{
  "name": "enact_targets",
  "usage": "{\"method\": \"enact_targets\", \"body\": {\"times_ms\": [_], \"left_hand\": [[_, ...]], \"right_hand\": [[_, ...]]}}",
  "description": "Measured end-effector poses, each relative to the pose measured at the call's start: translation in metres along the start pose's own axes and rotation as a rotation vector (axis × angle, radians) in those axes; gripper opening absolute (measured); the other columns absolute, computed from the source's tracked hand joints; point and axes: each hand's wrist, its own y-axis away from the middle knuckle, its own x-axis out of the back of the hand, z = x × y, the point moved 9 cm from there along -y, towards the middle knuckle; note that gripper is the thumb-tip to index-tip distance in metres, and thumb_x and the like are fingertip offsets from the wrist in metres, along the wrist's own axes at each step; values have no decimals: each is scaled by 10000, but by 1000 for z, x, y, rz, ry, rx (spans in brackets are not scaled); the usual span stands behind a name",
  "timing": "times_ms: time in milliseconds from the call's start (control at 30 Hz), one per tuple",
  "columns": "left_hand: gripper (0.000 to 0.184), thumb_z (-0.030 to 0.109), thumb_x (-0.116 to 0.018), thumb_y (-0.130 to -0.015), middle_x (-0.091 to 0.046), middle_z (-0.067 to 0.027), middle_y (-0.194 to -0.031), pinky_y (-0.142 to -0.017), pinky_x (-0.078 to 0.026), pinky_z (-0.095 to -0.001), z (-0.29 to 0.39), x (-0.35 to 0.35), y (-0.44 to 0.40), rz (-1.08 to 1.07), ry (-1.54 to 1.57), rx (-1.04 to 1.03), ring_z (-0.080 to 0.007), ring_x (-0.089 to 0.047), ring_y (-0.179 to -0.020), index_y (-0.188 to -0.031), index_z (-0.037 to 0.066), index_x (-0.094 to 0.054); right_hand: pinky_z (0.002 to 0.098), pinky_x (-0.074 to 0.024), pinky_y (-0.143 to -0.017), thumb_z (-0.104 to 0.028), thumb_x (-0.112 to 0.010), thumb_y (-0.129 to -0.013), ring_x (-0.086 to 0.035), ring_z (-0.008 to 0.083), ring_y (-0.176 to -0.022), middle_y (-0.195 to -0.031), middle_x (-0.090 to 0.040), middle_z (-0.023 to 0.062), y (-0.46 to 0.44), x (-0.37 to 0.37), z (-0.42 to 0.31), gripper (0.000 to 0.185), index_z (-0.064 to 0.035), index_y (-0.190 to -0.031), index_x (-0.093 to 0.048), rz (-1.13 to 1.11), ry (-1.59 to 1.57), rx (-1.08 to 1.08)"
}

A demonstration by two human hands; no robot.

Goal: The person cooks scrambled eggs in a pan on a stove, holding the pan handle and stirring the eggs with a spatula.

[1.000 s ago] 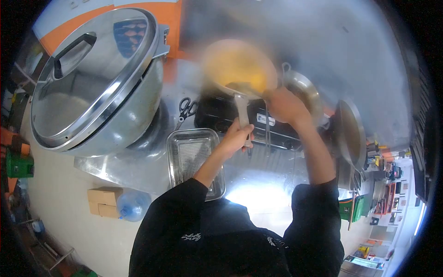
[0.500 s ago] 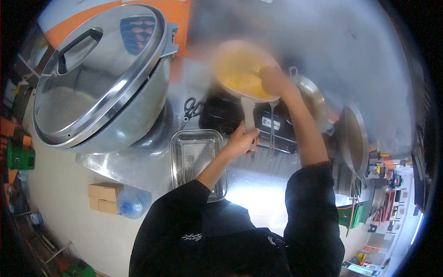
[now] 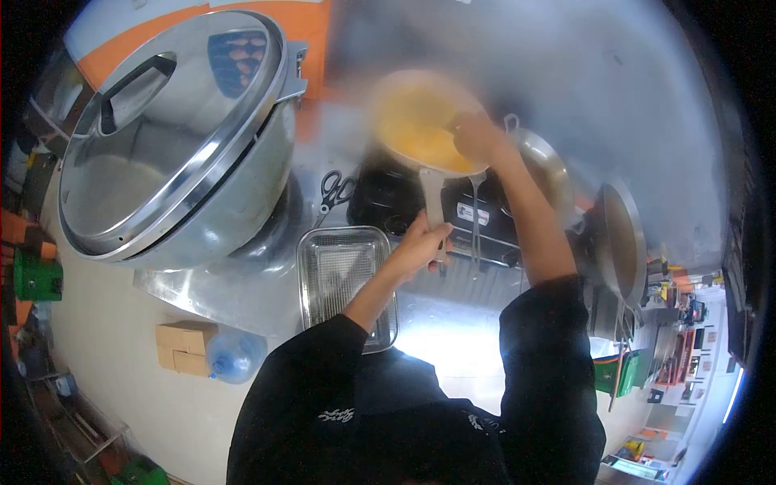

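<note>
A light-coloured pan [image 3: 388,141] with yellow food [image 3: 420,133] inside is tilted over the black stove [image 3: 384,198]. Its pale handle is gripped by my left hand [image 3: 424,241]. Over the right side of the pan is my right hand [image 3: 478,139], closed round something I cannot make out through the haze. A long metal utensil [image 3: 475,218] hangs below the pan's rim, in front of the stove. Black-handled scissors [image 3: 333,192] lie left of the stove, and a metal mesh-bottomed tray [image 3: 343,271] sits near my left forearm.
A large lidded metal pot [image 3: 202,186] stands at the left. Behind my right forearm is a metal pan [image 3: 550,166], with a larger wok [image 3: 621,242] farther right. On the floor are a cardboard box [image 3: 182,347] and a blue water bottle [image 3: 236,357].
Since a second ago, my right hand has moved from the pan's lower right edge to over its inside. More yellow food shows, and the view has shifted slightly.
</note>
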Motion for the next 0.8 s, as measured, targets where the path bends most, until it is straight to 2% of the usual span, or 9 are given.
{"method": "enact_targets", "body": {"times_ms": [133,200,300,500,700,800], "left_hand": [[274,179,-471,-928,-546,-74,-741,-341,-364,-261,6,-2,4,14,-16,6,-159,-565,-507,-1137,51,-351],[260,197,-487,-926,-529,-53,-751,-374,-378,-259,6,-2,5,10,-8,4,-148,-546,-532,-1132,67,-395],[260,206,-495,-923,-519,-40,-759,-383,-380,-257,5,-1,6,17,-15,7,-143,-536,-539,-1134,78,-414],[257,226,-511,-913,-514,-35,-755,-359,-361,-258,4,0,5,41,-38,6,-145,-530,-524,-1114,97,-415],[235,233,-516,-907,-512,-34,-743,-353,-352,-255,-2,2,2,57,-39,20,-143,-522,-511,-1080,108,-419],[229,230,-518,-904,-515,-34,-737,-356,-349,-255,-2,2,1,37,-32,7,-142,-521,-511,-1072,107,-421]], "right_hand": [[423,-484,-832,-34,-521,-718,-623,354,-920,-950,-644,221,27,24,-24,297,-36,-987,-648,-45,-63,-89],[422,-483,-836,-25,-514,-719,-625,355,-918,-951,-643,225,36,31,-33,321,-42,-1011,-648,-104,-67,-108],[426,-483,-840,-7,-505,-724,-626,356,-919,-948,-642,232,45,22,-35,340,-46,-1031,-646,-114,-9,-2],[433,-487,-837,-4,-509,-739,-623,361,-933,-945,-641,232,72,20,-30,336,-47,-1047,-638,-205,-23,-68],[441,-491,-832,-4,-523,-740,-620,359,-943,-962,-638,227,93,25,-21,347,-69,-1062,-636,-188,-8,0],[423,-448,-867,-47,-510,-778,-560,358,-1013,-1045,-617,177,106,29,-15,308,-59,-1065,-624,-256,-53,-81]]}}
